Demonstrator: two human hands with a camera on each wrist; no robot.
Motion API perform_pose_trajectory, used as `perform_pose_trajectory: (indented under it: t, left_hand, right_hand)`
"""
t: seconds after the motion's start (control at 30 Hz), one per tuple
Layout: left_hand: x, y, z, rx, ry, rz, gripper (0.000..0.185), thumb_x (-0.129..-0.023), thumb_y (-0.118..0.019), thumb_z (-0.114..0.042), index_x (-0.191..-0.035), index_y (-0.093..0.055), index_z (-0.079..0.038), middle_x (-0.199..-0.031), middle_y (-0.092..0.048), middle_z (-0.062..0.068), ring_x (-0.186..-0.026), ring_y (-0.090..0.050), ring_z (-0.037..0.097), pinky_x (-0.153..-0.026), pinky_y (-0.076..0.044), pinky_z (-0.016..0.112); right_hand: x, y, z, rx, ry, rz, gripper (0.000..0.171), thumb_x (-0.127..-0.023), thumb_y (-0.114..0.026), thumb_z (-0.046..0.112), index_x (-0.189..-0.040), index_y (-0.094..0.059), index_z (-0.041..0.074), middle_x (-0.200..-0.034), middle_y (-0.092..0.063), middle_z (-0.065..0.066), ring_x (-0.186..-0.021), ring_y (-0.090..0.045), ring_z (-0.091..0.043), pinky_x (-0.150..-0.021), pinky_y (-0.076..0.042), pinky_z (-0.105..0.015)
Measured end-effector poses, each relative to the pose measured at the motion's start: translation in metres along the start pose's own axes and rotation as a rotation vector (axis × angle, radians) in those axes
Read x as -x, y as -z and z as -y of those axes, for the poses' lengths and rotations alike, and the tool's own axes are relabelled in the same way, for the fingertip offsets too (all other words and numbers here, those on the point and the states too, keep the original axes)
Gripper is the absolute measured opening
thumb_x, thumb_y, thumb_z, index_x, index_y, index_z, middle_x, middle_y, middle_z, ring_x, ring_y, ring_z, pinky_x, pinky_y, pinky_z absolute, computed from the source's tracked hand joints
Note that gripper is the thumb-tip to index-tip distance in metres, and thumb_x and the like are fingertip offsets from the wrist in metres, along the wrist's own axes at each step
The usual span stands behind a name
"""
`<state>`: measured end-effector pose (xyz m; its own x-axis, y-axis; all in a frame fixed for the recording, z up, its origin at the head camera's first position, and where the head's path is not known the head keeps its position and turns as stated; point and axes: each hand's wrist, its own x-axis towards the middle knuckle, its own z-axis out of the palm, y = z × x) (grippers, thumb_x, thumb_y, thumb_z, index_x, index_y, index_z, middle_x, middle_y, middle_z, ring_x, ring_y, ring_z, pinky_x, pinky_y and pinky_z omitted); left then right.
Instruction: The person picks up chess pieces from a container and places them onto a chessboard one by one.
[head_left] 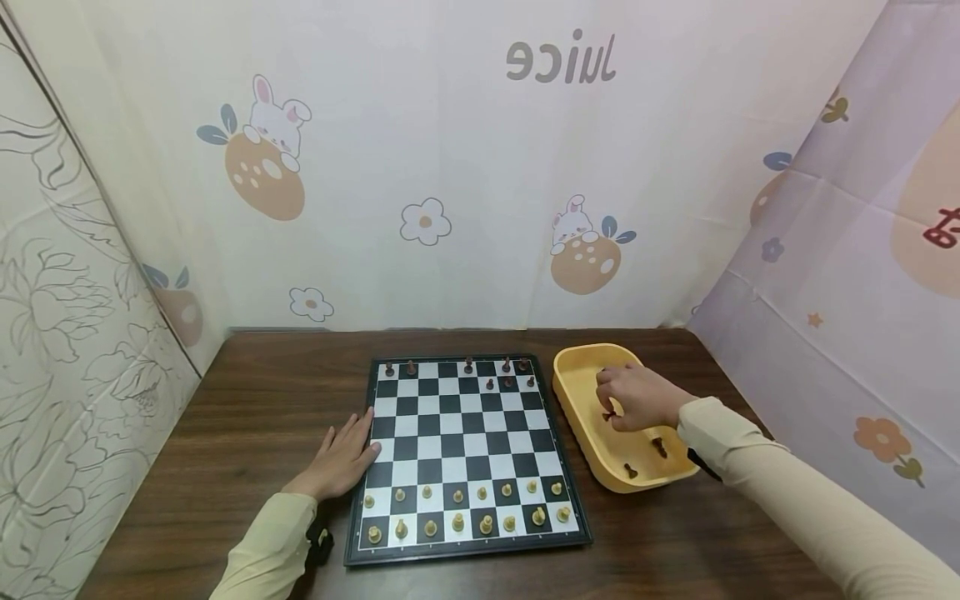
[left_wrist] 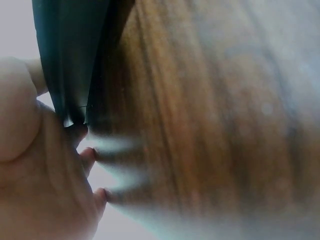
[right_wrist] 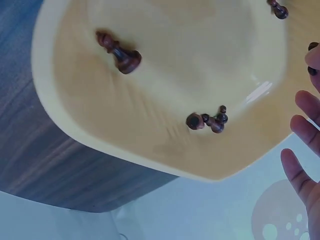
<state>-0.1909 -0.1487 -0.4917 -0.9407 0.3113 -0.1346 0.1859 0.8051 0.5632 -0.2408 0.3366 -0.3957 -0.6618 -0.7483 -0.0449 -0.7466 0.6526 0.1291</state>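
Meanwhile, a person in cream sleeves is working at a chessboard [head_left: 467, 454] lying flat on a dark wooden tabletop [head_left: 255, 417]. The left hand [head_left: 341, 460] is resting palm down at the board's left edge, its fingers straight and relaxed, fingertips touching the frame, seemingly steadying the board; it is holding nothing. The right hand [head_left: 637, 396] is reaching into a yellow tray [head_left: 577, 400] just beside the board's right edge, fingers curled downward over a dark chess piece [head_left: 609, 412]; whether they are actually pinching it cannot be told from here. Loose dark pieces [right_wrist: 120, 52] are lying scattered on the tray floor. Light pieces [head_left: 457, 504] are standing in two full rows at the near side, while only a few dark pieces [head_left: 491, 375] are standing along the far side.
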Motion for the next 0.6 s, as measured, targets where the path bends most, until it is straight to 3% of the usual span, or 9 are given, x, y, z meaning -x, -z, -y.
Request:
perform_pose_trajectory:
  t: [0.37, 0.6]
  left_hand:
    - [-0.001, 0.000, 0.000, -0.003, -0.002, 0.001, 0.063, -0.102, -0.039, -0.029, -0.151, -0.013, 0.001, -0.155, -0.018, 0.021, -0.142, -0.009, 0.040, -0.110, 0.000, 0.059]
    - [-0.001, -0.001, 0.002, 0.000, -0.007, 0.000, 0.063, -0.102, -0.039, -0.030, -0.151, -0.013, 0.000, -0.155, -0.019, 0.021, -0.142, -0.009, 0.040, -0.110, 0.001, 0.059]
  right_hand:
    - [-0.010, 0.017, -0.002, -0.003, -0.001, 0.009, 0.019, -0.068, -0.077, 0.021, -0.066, -0.058, 0.024, -0.078, -0.051, 0.008, -0.075, -0.050, -0.014, -0.069, -0.043, -0.045]
    - [-0.018, 0.022, -0.002, -0.001, -0.003, 0.003, 0.016, -0.067, -0.075, 0.021, -0.065, -0.059, 0.023, -0.076, -0.051, 0.007, -0.071, -0.047, -0.012, -0.063, -0.036, -0.037]
